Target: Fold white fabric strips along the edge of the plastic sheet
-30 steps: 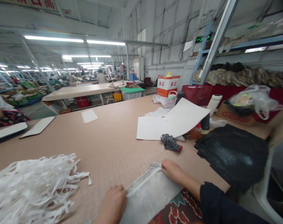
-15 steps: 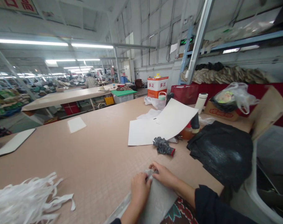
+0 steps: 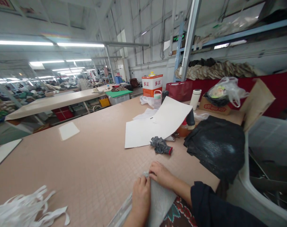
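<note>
A grey-white fabric piece (image 3: 160, 201) hangs over the near edge of the tan work table (image 3: 91, 160). My left hand (image 3: 140, 196) and my right hand (image 3: 160, 175) meet at its far corner, both pinching the cloth there. A white strip runs along the piece's left edge. To the far left lies a pile of white elastic strips (image 3: 27, 212). A grey knitted glove with a red cuff (image 3: 160, 146) lies just beyond my right hand.
White paper sheets (image 3: 155, 126) lie mid-table, with a black plastic sheet (image 3: 215, 146) to their right. Behind stand a red-and-white tin (image 3: 152, 85), bottles, a cardboard box and a plastic bag (image 3: 225, 90). Another long table (image 3: 51, 102) stands further back.
My left hand slid right along the fabric edge to join my right hand at the corner. The view has swung right, so the strip pile sits further left.
</note>
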Motion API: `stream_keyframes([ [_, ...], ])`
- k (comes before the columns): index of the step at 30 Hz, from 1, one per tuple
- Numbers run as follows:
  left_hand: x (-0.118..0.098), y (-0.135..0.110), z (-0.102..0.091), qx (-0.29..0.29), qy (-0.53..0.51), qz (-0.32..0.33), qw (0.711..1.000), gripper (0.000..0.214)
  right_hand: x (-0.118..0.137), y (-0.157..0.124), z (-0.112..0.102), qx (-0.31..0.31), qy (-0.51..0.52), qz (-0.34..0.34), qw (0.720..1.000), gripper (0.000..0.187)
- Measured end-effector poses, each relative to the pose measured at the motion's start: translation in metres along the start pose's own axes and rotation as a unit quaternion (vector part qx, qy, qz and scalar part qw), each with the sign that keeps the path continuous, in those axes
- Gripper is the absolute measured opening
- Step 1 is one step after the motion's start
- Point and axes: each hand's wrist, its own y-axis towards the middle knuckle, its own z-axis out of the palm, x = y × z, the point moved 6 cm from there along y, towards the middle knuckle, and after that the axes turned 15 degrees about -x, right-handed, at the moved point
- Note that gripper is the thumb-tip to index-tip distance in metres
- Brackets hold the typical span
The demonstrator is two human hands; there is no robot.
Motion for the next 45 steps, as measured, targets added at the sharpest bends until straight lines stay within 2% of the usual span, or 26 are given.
stream_keyframes([
  [7, -0.003, -0.004, 0.004, -0.034, 0.028, 0.047, 0.998, 0.034, -0.004, 0.018, 0.008, 0.039, -0.028, 0.037, 0.998, 0.014],
  [16, -0.005, -0.002, 0.0, -0.019, 0.037, 0.045, 0.998, 0.035, -0.011, 0.022, 0.015, 0.087, -0.034, 0.039, 0.995, 0.013],
  [30, -0.007, 0.001, -0.005, 0.002, 0.024, 0.037, 0.999, 0.033, -0.01, 0.027, 0.017, 0.096, -0.042, 0.047, 0.993, 0.015],
  [34, -0.008, 0.0, -0.003, 0.014, 0.02, 0.031, 0.999, 0.033, -0.012, 0.027, 0.019, 0.088, -0.037, 0.053, 0.994, 0.011],
  [38, -0.006, -0.001, -0.003, 0.011, 0.004, 0.018, 1.0, 0.036, -0.008, 0.025, 0.016, 0.052, -0.037, 0.058, 0.996, 0.011],
  [41, 0.001, 0.001, -0.004, 0.016, -0.03, -0.02, 0.999, 0.032, 0.0, 0.018, 0.012, 0.026, -0.027, 0.052, 0.998, 0.015],
  [45, 0.012, 0.002, -0.007, 0.025, -0.065, -0.075, 0.995, 0.025, 0.016, -0.001, 0.011, 0.016, 0.008, 0.001, 1.0, 0.022],
])
